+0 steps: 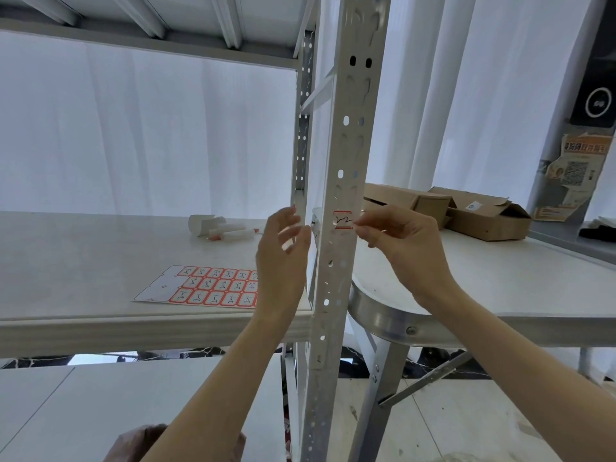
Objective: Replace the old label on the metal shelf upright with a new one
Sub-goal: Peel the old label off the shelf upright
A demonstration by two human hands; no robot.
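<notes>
Label (343,220) on the upright (333,278), pinched at its right edge by the right hand (400,238); left hand (283,258) hovers loose-fingered, holding nothing. Hasty pulling could tear it.

Both forearms bare, raised. L forearm (213,378) comes up from btm centre, wrist roughly straight. Left hand (283,251) upright, fingers pointing up, loosely spread + slightly bent, holding nothing. R forearm (520,345) enters from btm-right, angled up-left. Right hand (400,238) at abt same height as L, thumb + index tips pinched tog. on R edge of small white red-bordered paper label (342,220), other fingers curled under.
</notes>
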